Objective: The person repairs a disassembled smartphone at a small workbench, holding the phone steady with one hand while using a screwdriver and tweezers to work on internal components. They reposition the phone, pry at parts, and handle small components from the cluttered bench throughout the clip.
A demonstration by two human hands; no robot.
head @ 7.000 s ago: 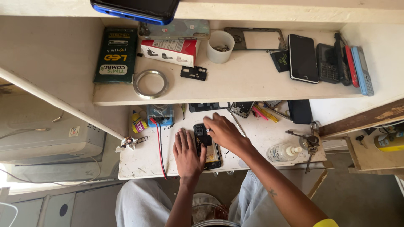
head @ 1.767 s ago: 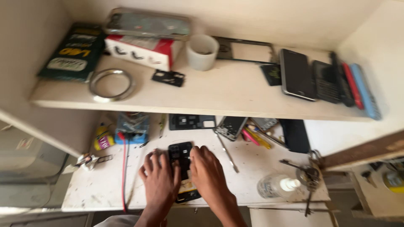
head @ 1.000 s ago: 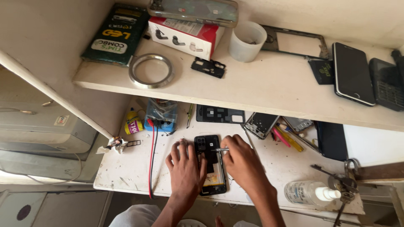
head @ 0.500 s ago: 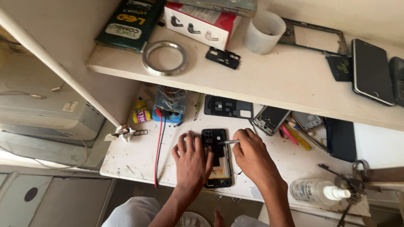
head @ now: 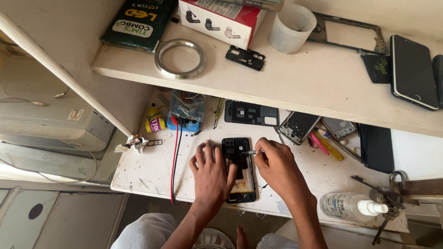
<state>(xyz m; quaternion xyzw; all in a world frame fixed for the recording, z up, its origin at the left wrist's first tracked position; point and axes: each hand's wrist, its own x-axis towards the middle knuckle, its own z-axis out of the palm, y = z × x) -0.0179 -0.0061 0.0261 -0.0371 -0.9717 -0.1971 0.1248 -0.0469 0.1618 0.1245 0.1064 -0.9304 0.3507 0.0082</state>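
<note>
Since a moment ago, both hands have barely shifted. Left hand lies flat, pinning the opened phone on the worktable. Right hand pinches a small screwdriver, tip touching the phone's upper right edge.

To your left, bare worktop is crossed only by the red and black wires. Ahead, the shelf overhangs (low clearance). Rightward, pens, spray bottle and keys crowd the way.
</note>
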